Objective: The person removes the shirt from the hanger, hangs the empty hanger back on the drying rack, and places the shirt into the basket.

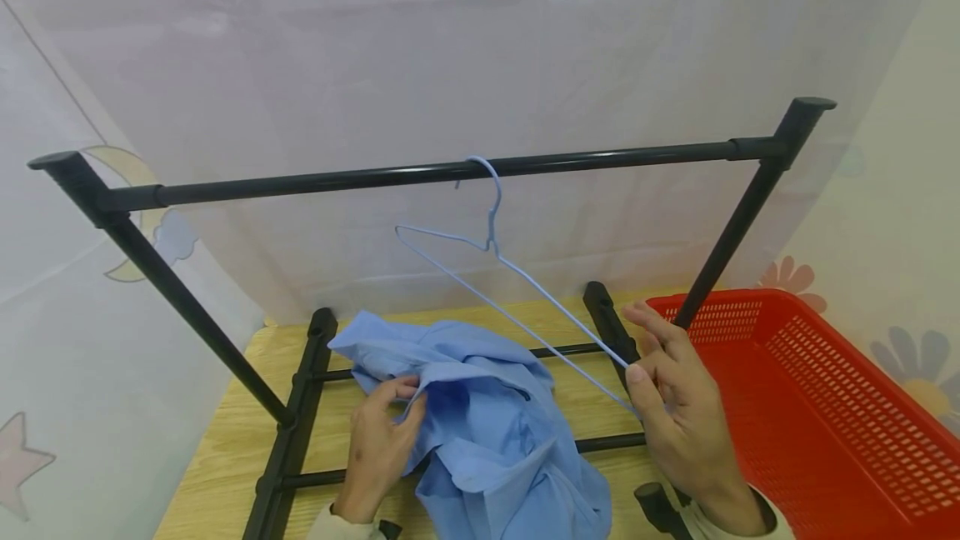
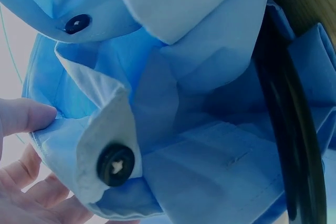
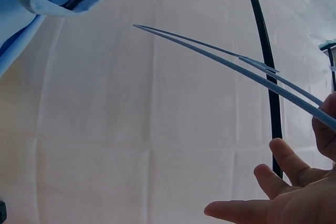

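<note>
A crumpled light blue shirt [image 1: 487, 407] with dark buttons hangs from my left hand [image 1: 378, 440], whose thumb and fingers pinch its edge. Close up in the left wrist view, a dark button [image 2: 115, 164] sits on a folded flap near the thumb. My right hand [image 1: 682, 411] pinches one end of a thin blue clothes hanger [image 1: 536, 286]. The hanger's hook loops over the black top bar of the rack, and its free end points left, above the shirt. Shirt and hanger are apart. In the right wrist view, the other right fingers [image 3: 286, 174] spread away from the hanger.
The black clothes rack [image 1: 330, 182] stands on a wooden table [image 1: 217, 440], its lower bars behind and under the shirt. A red plastic basket [image 1: 817, 407] sits to the right, beside the right hand. Behind the rack hangs a pale sheet [image 1: 420, 65].
</note>
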`<state>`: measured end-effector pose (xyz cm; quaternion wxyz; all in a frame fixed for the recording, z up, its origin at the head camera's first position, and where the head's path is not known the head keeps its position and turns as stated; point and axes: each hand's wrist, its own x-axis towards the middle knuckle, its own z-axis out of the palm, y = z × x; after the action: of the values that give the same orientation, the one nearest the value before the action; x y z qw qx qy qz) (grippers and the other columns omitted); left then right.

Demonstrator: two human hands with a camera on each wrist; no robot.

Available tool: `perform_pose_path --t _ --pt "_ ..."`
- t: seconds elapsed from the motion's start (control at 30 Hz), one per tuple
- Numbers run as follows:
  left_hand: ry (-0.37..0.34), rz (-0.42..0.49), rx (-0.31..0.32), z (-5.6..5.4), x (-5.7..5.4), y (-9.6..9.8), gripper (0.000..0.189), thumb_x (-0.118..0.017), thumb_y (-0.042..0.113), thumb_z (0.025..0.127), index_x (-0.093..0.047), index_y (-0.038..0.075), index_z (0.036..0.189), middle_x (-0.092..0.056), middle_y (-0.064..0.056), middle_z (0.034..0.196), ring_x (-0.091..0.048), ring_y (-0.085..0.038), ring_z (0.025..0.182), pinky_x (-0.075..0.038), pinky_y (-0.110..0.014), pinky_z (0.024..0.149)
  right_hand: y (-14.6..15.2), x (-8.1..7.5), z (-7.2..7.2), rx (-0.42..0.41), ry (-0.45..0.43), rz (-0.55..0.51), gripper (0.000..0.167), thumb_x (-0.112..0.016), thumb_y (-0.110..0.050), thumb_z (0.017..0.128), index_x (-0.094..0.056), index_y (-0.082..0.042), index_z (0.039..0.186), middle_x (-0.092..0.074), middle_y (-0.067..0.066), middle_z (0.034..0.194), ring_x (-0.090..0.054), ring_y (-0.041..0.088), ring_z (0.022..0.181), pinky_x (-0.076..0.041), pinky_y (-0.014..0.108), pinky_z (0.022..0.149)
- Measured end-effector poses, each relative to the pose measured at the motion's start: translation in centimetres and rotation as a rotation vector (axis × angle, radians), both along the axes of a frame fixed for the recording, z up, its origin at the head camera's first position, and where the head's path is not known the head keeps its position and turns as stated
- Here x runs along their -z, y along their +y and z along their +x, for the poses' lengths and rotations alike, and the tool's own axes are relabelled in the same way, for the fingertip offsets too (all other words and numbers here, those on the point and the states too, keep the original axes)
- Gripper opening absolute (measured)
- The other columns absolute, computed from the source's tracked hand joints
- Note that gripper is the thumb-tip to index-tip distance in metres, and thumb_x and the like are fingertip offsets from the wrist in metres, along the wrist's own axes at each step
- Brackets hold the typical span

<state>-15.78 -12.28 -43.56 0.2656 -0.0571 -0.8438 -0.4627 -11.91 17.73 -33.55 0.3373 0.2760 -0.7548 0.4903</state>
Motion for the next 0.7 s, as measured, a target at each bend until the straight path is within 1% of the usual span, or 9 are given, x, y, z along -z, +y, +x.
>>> perform_pose_path --t 0.1,0.2,0.27,0.37,0.43,0.47,0.6,0.63,0.7 --pt "-0.004 -0.006 0.002 0.0 0.0 0.1 0.010 -0.078 -0.002 0.081 -0.071 0.005 0.083 -0.074 -0.009 0.101 -0.070 -0.028 0.100 -0.054 -0.048 0.084 0.0 0.0 0.1 -0.028 0.012 0.005 0.036 -0.048 0.023 0.085 -0.053 -0.010 0.072 -0.053 0.019 0.137 -0.041 0.030 0.139 -0.029 0.028 0.114" --pt "-0.001 -0.006 0.000 0.0 -0.1 0.1 0.010 -0.078 -0.002 0.081 -0.071 0.005 0.084 -0.074 -0.009 0.102 -0.070 -0.028 0.100 -0.054 -0.049 0.085 0.0 0.0 0.2 -0.039 -0.008 0.019 0.034 -0.047 0.021 0.087 -0.057 -0.009 0.076 -0.054 0.019 0.136 -0.043 0.029 0.137 -0.028 0.027 0.114" --pt "0.002 -0.007 -0.003 0.0 -0.1 0.1 0.010 -0.078 -0.003 0.081 -0.071 0.005 0.084 -0.074 -0.008 0.102 -0.070 -0.028 0.100 -0.054 -0.049 0.085 0.1 0.0 0.3 -0.050 -0.033 0.024 0.033 -0.041 0.016 0.091 -0.059 -0.009 0.079 -0.053 0.019 0.137 -0.041 0.028 0.138 -0.027 0.026 0.115" --pt "0.002 -0.009 -0.002 0.0 -0.2 0.1 0.011 -0.078 -0.003 0.080 -0.071 0.005 0.084 -0.074 -0.007 0.102 -0.070 -0.028 0.100 -0.054 -0.048 0.084 0.1 0.1 0.6 -0.059 -0.058 0.030 0.039 -0.028 0.009 0.097 -0.059 -0.008 0.084 -0.050 0.017 0.140 -0.038 0.026 0.140 -0.026 0.023 0.115" --pt "0.000 -0.009 -0.001 0.0 -0.1 0.2 0.011 -0.078 -0.003 0.080 -0.071 0.005 0.084 -0.074 -0.007 0.101 -0.070 -0.027 0.100 -0.054 -0.048 0.084 0.1 0.3 0.7 -0.084 -0.048 0.013 0.043 -0.020 0.005 0.100 -0.059 -0.007 0.085 -0.049 0.017 0.141 -0.036 0.027 0.140 -0.026 0.023 0.115" --pt "0.000 -0.008 0.001 0.0 -0.1 0.2 0.011 -0.078 -0.003 0.080 -0.071 0.005 0.083 -0.074 -0.007 0.101 -0.070 -0.028 0.100 -0.055 -0.048 0.084 0.1 0.4 0.6 -0.101 -0.044 -0.002 0.044 -0.019 0.004 0.101 -0.058 -0.007 0.085 -0.049 0.018 0.141 -0.035 0.028 0.140 -0.025 0.023 0.115" --pt "0.005 -0.003 0.007 0.0 -0.1 0.3 0.011 -0.078 -0.003 0.080 -0.071 0.005 0.083 -0.074 -0.007 0.101 -0.070 -0.027 0.099 -0.055 -0.048 0.084 0.2 1.0 0.4 -0.159 -0.028 -0.051 0.046 -0.017 0.002 0.102 -0.059 -0.006 0.084 -0.047 0.020 0.142 -0.032 0.031 0.140 -0.024 0.023 0.115" --pt "0.008 -0.003 0.008 0.0 -0.1 0.4 0.011 -0.078 -0.003 0.080 -0.071 0.005 0.083 -0.074 -0.007 0.101 -0.070 -0.027 0.099 -0.055 -0.048 0.084 0.2 1.1 0.3 -0.163 -0.032 -0.052 0.046 -0.017 0.003 0.101 -0.059 -0.006 0.084 -0.047 0.020 0.142 -0.032 0.031 0.140 -0.024 0.023 0.115" --pt "0.018 -0.003 0.010 0.0 0.0 0.5 0.012 -0.079 -0.003 0.080 -0.071 0.006 0.083 -0.074 -0.006 0.101 -0.070 -0.026 0.099 -0.055 -0.047 0.083 0.4 1.1 0.4 -0.129 -0.043 -0.026 0.045 -0.018 0.006 0.100 -0.058 -0.006 0.084 -0.048 0.018 0.141 -0.032 0.029 0.142 -0.025 0.023 0.115"
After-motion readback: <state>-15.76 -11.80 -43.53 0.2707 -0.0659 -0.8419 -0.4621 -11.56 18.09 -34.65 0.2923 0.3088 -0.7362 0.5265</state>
